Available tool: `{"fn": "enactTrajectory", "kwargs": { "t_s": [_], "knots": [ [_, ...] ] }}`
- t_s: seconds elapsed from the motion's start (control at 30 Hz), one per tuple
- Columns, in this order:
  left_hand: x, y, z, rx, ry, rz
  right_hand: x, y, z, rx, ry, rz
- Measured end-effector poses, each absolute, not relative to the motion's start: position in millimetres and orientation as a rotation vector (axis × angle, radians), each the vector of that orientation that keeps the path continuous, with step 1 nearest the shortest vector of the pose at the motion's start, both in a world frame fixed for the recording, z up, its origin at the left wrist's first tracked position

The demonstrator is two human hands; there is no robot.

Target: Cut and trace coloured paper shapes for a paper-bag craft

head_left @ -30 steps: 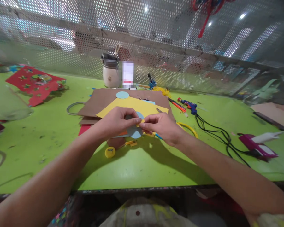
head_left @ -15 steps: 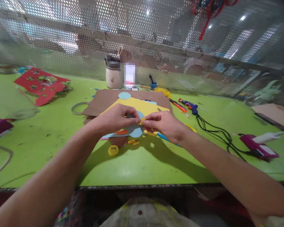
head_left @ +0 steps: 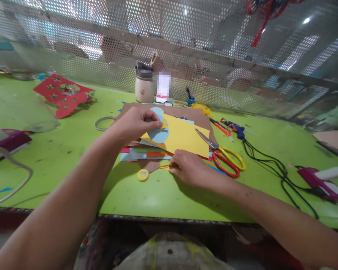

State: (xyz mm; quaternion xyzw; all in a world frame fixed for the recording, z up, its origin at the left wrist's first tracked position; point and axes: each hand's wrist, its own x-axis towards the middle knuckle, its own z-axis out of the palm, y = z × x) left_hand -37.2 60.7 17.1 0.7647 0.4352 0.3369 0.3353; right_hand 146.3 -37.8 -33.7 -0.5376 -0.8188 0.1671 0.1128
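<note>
My left hand (head_left: 142, 123) is closed in a pinch on a small yellow paper piece (head_left: 164, 123). Right under it is a light blue paper circle (head_left: 159, 135); I cannot tell whether the fingers hold that too. My right hand (head_left: 188, 168) is low over the table, its fingers closed beside small yellow paper strips (head_left: 163, 166); what they grip is hidden. Between the hands lies a yellow paper sheet (head_left: 186, 135), with scissors (head_left: 214, 145) across its right edge. Another blue circle (head_left: 157, 111) lies behind.
Brown cardboard (head_left: 129, 109) lies under the papers. A yellow round cap (head_left: 143, 175) sits in front. At the right are an orange cutter (head_left: 222, 127), a glue gun (head_left: 235, 128) and black cords (head_left: 259, 157). A jar (head_left: 144, 86) and a phone (head_left: 163, 88) stand behind.
My right hand has let go of the yellow piece both hands held and moved down to the small strips. The left has lifted away with the piece, uncovering the scissors and yellow sheet.
</note>
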Motion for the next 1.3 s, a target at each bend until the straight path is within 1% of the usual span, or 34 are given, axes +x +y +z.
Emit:
{"fn": "enactTrajectory", "kwargs": {
  "t_s": [0.2,0.4,0.53,0.7,0.83,1.07,1.3],
  "knots": [
    [-33,62,8,2.011,1.101,0.86,142,-33,-29,-1.583,-2.559,0.455],
    [-29,59,10,1.925,1.164,0.911,151,-35,-24,-1.565,-2.554,0.439],
    [-28,57,12,1.877,1.202,0.956,153,-24,-24,-1.617,-2.521,0.313],
    [-27,59,8,1.849,1.184,0.98,138,-10,-32,-1.669,-2.576,0.062],
    [-26,58,5,1.9,1.171,0.958,127,-9,-37,-1.625,-2.667,-0.108],
    [-24,57,4,1.956,1.195,0.919,121,-10,-36,-1.5,-2.769,-0.221],
    [-20,57,0,1.966,1.191,0.906,150,-30,-34,-1.4,-2.771,-0.258]
  ]
}}
